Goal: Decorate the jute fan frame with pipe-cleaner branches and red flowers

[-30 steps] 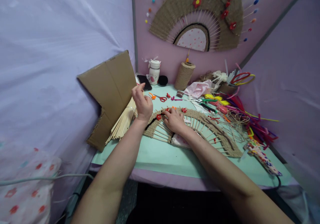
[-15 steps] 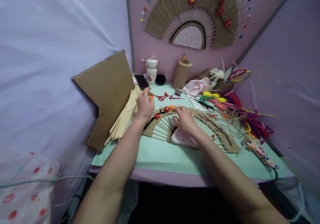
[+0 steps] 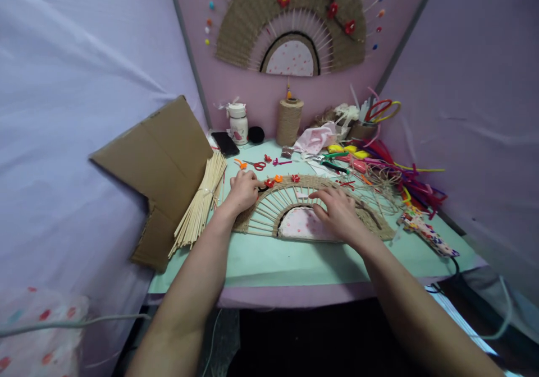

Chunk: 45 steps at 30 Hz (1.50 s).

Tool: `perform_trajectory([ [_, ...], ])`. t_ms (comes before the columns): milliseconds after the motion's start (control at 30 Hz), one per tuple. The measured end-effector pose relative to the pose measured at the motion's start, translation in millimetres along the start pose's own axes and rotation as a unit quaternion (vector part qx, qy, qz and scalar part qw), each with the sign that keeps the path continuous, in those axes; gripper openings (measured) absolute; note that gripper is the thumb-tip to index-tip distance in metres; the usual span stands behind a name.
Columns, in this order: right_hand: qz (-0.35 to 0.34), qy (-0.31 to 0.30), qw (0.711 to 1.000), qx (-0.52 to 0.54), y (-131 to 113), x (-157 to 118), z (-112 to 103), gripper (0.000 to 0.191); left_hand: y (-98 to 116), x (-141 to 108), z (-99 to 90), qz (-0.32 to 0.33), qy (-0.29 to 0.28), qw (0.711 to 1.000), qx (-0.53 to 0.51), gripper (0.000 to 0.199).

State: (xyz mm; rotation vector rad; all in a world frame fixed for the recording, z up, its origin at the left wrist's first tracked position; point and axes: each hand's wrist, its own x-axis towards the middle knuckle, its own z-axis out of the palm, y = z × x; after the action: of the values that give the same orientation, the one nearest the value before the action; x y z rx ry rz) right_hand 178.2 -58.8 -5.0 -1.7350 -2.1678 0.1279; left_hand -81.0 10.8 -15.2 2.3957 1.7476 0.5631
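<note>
A half-round woven twine fan (image 3: 324, 182) with thin stick ribs lies flat on the table. My left hand (image 3: 243, 192) is on its left end, fingers bent together; what they grip, if anything, is hidden. Just beyond those fingertips sit a red flower (image 3: 269, 183) and an orange flower (image 3: 278, 179) on the fan's rim. Another red flower (image 3: 295, 178) stands a little further right. My right hand (image 3: 339, 211) hovers over or rests on the fan's middle, thumb and fingers apart. A small pinkish-white piece (image 3: 302, 195) lies by its fingertips.
Left are a bundle of sticks (image 3: 202, 203) and folded cardboard (image 3: 155, 169). Behind stand a white bottle (image 3: 238, 124) and a twine spool (image 3: 289, 122); red-handled scissors (image 3: 259, 166) lie nearer. Pliers (image 3: 334, 166), pipe cleaners (image 3: 425, 197) and a patterned glue gun (image 3: 429, 235) are right.
My view has turned slightly right. My right hand has drawn back from the fan's upper rim, uncovering a red flower. My left hand has come down onto the fan's left end.
</note>
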Motion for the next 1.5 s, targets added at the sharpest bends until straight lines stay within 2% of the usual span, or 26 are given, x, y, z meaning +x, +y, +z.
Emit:
perform_trajectory([
  [433, 0.008, -0.013, 1.0, 0.02, 3, -3, -4, 0.03, 0, 3, 7.0, 0.014, -0.037, 0.997, 0.071, 0.042],
  [833, -0.004, -0.02, 1.0, 0.019, -2, -3, -6, 0.03, 2, 4, 10.0, 0.009, -0.051, 0.995, 0.08, 0.039],
  [1400, -0.01, -0.041, 0.999, 0.014, -5, -5, -6, 0.03, 5, 5, 13.1, 0.014, -0.05, 0.997, 0.056, 0.036],
  [1500, -0.011, -0.043, 0.999, 0.017, -5, -6, -6, 0.029, 6, 5, 8.0, 0.017, -0.026, 0.999, 0.037, 0.035],
])
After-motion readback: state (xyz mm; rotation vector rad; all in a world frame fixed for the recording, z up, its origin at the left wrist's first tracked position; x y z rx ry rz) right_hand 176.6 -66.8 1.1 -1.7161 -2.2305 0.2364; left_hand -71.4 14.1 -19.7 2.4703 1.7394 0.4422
